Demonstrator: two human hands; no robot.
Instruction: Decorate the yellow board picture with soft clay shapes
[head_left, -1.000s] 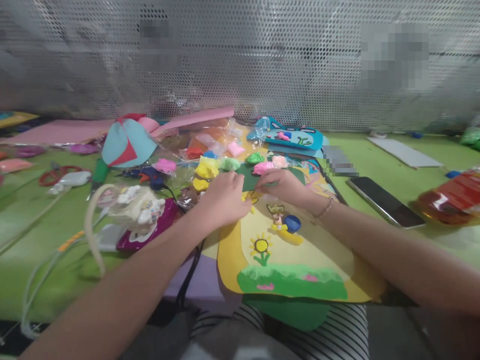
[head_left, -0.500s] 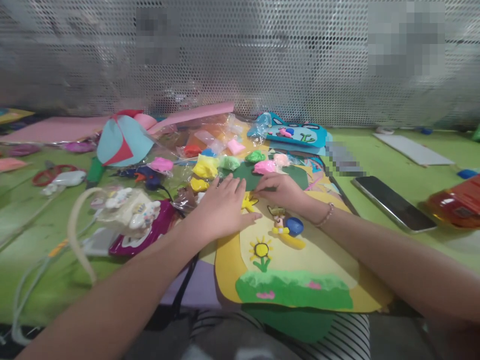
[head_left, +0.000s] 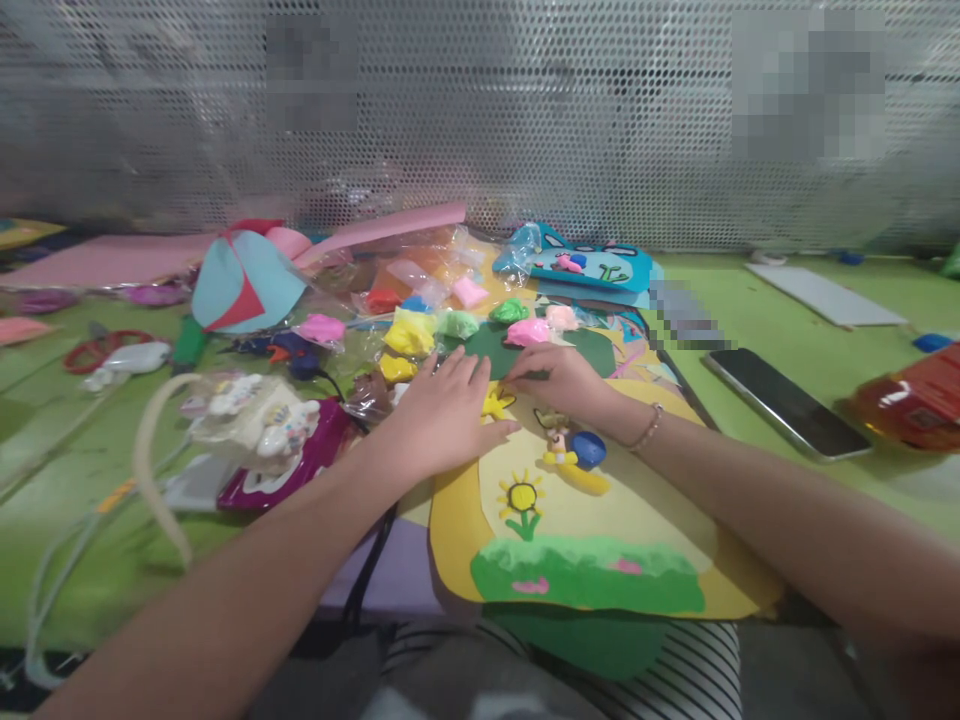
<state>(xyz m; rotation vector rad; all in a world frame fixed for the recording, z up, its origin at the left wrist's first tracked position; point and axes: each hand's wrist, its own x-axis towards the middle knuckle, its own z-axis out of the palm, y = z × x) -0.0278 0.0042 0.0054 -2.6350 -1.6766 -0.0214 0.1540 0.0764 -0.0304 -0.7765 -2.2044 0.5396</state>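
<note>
We see left hand [head_left: 442, 420] spread flat, upper left of yellow sheet [head_left: 454, 540], right hand [head_left: 559, 382] curled at its top, can't tell if gripping, 1 sunflower [head_left: 523, 497] lower left.

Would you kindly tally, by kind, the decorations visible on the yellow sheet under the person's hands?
Sunflower: 1
Snail figure: 1
Green grass strip: 1
Pink patches: 2
Yellow piece beside the left hand: 1
Total visible: 6

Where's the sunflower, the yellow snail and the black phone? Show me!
Sunflower [head_left: 523, 497]: head view, on its yellow middle.
Yellow snail [head_left: 585, 452]: head view, on its blue shell.
Black phone [head_left: 787, 402]: head view, on its dark screen.
</note>
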